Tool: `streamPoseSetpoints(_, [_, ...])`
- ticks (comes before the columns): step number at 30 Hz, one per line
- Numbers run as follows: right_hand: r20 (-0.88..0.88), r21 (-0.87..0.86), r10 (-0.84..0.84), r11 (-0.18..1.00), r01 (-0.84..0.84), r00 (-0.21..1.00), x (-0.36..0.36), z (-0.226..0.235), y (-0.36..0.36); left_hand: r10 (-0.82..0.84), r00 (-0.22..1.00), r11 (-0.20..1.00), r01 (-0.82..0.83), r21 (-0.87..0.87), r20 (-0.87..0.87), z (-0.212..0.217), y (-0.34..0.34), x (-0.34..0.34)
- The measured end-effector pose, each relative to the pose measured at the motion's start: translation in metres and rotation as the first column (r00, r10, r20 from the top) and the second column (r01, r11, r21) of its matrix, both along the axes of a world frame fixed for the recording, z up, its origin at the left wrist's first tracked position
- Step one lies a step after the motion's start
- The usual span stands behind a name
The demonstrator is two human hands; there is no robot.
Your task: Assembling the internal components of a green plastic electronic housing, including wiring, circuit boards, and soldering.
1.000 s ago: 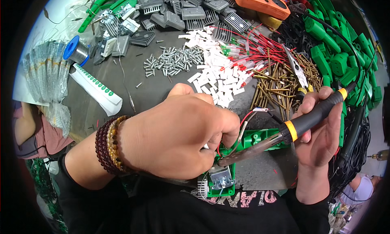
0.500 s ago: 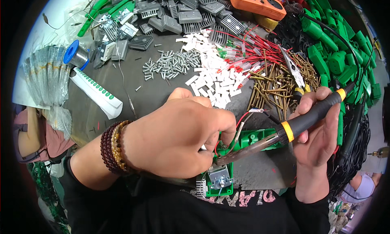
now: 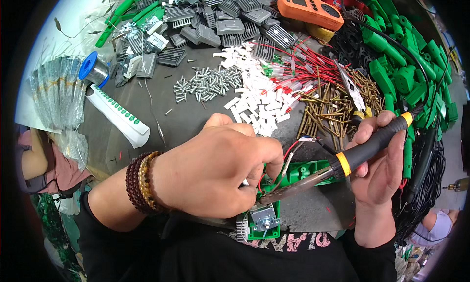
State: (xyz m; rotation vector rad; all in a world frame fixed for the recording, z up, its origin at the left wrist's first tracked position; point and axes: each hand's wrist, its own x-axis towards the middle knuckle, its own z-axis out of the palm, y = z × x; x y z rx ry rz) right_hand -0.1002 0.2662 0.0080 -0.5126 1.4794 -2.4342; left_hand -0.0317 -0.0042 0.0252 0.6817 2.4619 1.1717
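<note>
My right hand (image 3: 376, 181) is wrapped round the black grip of a soldering iron (image 3: 372, 146) with yellow bands. The iron's metal shaft slants down left, its end over a green plastic housing (image 3: 296, 173) close to my left fingertips. My left hand (image 3: 220, 167), beaded bracelets at its wrist, is closed in a pinch at the housing. A small white bit shows between its fingers, but what they grip is mostly hidden. Red and pale wires (image 3: 286, 167) rise from the housing. Just below, a metal bracket with a screw (image 3: 265, 218) sits in the housing's nearer part.
Piles of screws (image 3: 205, 84), white sleeves (image 3: 259, 106), brass pins (image 3: 323, 111) and grey finned parts (image 3: 230, 25) cover the far bench. Pliers (image 3: 351, 89) lie on the pins. A solder spool (image 3: 93, 69) stands left, an orange meter (image 3: 311, 9) behind, green housings (image 3: 406, 76) right.
The view has shifted slightly. Both hands keep nearly the same pose, and the soldering iron stays in my right hand, its end still at the housing.
</note>
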Motion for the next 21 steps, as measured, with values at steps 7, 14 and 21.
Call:
streamPoseSetpoints(7, [-0.006,-0.016,0.006,1.000,-0.006,1.000,-0.0006,-0.0027,-0.0003,0.013,1.000,1.000,-0.013,0.001,-0.010,-0.0008,0.0005,0.0017])
streamPoseSetpoints(14, [-0.008,-0.014,-0.004,1.000,0.004,1.000,-0.0002,-0.0043,0.0004,0.020,0.999,1.000,-0.019,0.022,-0.048,-0.0032,0.0023,0.0037])
streamPoseSetpoints(21, [-0.017,0.000,-0.007,1.000,0.007,1.000,-0.0021,-0.0059,0.0014,0.009,0.999,1.000,-0.008,0.015,-0.035,-0.0020,0.0010,0.0021])
